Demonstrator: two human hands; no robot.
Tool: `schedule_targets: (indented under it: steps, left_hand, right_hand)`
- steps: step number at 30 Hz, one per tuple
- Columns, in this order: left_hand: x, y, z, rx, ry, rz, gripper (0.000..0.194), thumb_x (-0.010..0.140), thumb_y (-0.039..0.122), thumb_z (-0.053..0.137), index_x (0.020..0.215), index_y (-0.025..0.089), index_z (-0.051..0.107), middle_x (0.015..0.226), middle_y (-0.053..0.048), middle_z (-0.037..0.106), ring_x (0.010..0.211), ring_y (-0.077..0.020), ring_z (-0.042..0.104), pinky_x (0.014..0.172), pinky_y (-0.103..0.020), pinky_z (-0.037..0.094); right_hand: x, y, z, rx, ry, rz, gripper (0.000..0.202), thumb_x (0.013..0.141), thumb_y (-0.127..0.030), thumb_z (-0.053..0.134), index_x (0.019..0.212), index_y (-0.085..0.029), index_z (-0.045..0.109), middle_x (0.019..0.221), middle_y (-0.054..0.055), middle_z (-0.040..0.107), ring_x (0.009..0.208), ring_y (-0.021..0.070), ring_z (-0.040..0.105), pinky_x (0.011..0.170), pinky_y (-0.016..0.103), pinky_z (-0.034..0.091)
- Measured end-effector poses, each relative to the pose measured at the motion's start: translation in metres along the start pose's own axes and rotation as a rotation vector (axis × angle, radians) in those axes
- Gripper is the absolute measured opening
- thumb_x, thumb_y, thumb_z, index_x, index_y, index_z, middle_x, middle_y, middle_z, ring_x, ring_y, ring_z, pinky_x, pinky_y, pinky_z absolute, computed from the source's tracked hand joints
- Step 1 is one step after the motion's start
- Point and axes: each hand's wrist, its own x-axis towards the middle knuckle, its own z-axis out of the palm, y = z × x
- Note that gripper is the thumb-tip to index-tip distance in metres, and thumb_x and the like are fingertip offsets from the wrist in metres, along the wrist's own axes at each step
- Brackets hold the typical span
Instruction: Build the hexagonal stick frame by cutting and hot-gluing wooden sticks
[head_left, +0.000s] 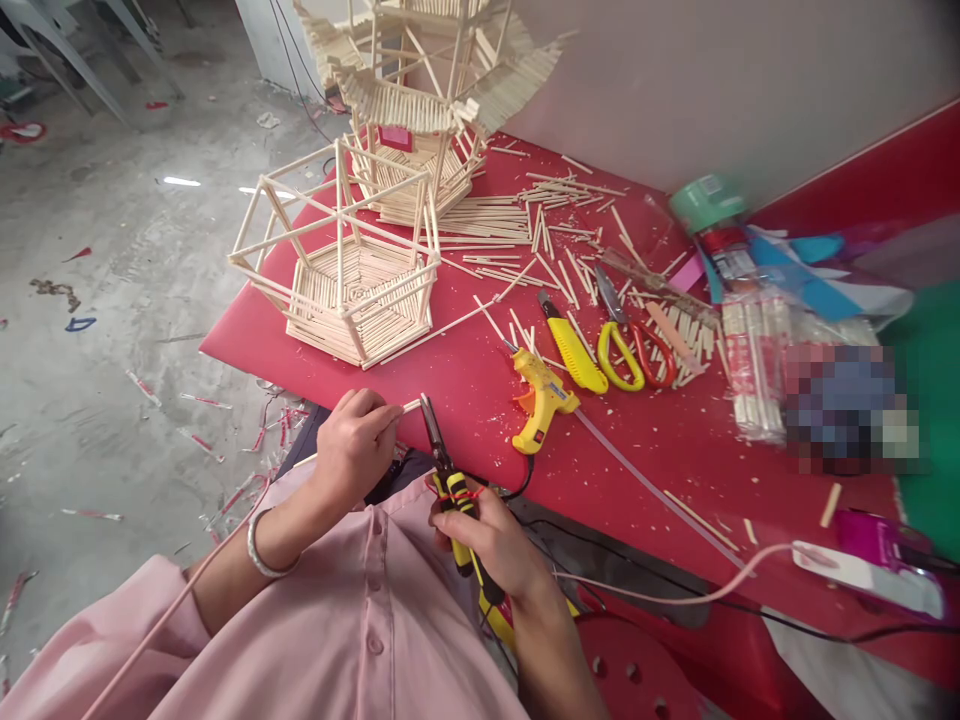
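My left hand [358, 440] pinches a short pale wooden stick [412, 405] above the near edge of the red table. The stick's far end lies at the jaws of long-nosed pliers [439, 440] with black and yellow handles. My right hand [491, 540] is wrapped round those handles. Beyond my hands stands a hexagonal frame of sticks [360, 300] with a stick-lined floor. A larger stick model [420, 110] with slatted roofs rises behind it. To the right of the pliers lies a yellow glue gun [541, 400].
On the red table [630, 470] lie a yellow cutter [574, 355], scissors [619, 350] with yellow and red handles, and many loose sticks [487, 220]. Bagged sticks [757, 370] and a green roll [705, 205] sit at the right. Cables cross the near edge.
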Motion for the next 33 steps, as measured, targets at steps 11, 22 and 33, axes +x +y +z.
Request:
schedule_targets:
  steps: [11, 22, 33]
  left_hand:
    - [0.000, 0.000, 0.000, 0.007, -0.003, -0.009, 0.022, 0.091, 0.017, 0.057, 0.080, 0.022, 0.075, 0.075, -0.004, 0.063, 0.071, -0.0153, 0.054, 0.061, -0.026, 0.040]
    - [0.000, -0.001, 0.001, 0.023, 0.003, 0.008, 0.022, 0.090, 0.016, 0.058, 0.078, 0.022, 0.076, 0.075, -0.004, 0.063, 0.070, -0.0155, 0.055, 0.060, -0.026, 0.040]
    - [0.004, -0.001, -0.007, -0.105, 0.013, -0.025, 0.019, 0.092, 0.020, 0.058, 0.084, 0.021, 0.076, 0.077, -0.004, 0.066, 0.070, -0.0149, 0.057, 0.065, -0.027, 0.045]
  right_hand:
    - [-0.001, 0.000, 0.001, 0.017, 0.011, 0.001, 0.015, 0.071, -0.029, 0.060, 0.081, -0.021, 0.053, 0.060, -0.004, 0.055, 0.055, 0.0112, 0.049, 0.051, 0.024, 0.037]
    - [0.003, 0.002, 0.000, 0.021, -0.003, -0.010, 0.014, 0.072, -0.028, 0.061, 0.080, -0.021, 0.052, 0.062, -0.004, 0.054, 0.057, 0.0111, 0.049, 0.054, 0.024, 0.037]
    - [-0.008, 0.015, 0.000, -0.112, 0.028, -0.136, 0.014, 0.074, -0.024, 0.058, 0.087, -0.020, 0.054, 0.076, -0.003, 0.054, 0.067, 0.0120, 0.048, 0.062, 0.026, 0.037]
